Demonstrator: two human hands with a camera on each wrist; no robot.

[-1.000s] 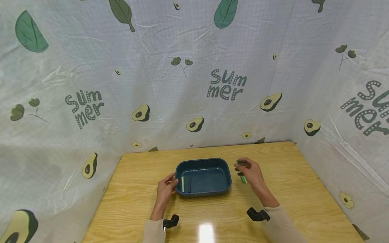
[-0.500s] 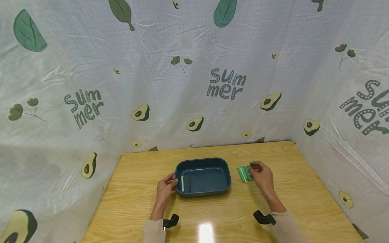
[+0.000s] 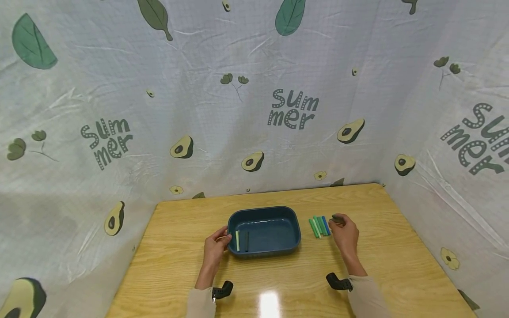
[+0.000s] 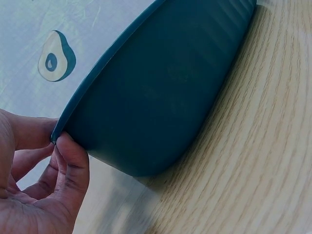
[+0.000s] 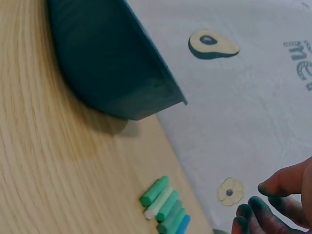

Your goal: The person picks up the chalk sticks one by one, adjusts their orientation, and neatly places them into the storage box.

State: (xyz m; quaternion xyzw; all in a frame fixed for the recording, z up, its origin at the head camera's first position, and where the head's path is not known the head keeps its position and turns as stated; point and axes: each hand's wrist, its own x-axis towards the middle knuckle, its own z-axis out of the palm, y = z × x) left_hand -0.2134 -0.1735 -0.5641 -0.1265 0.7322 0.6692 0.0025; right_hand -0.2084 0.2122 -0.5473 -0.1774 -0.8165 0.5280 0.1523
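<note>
Wooden tabletop [image 3: 167, 256]; left fingers [image 4: 73, 158] pinch tub [image 4: 146, 97] at rim. Chalk sticks [image 3: 320, 226] lie just left of right fingers [image 5: 287, 181], which are parted, apparently holding nothing. Chalk probably light, brittle; pinch mid-length.

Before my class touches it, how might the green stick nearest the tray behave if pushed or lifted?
The green stick looks rounded, so a push might roll it away from the pale stick. Slender and straight, it is probably stiff but brittle. Green stains on the fingers of the right hand suggest it may smear.
</note>
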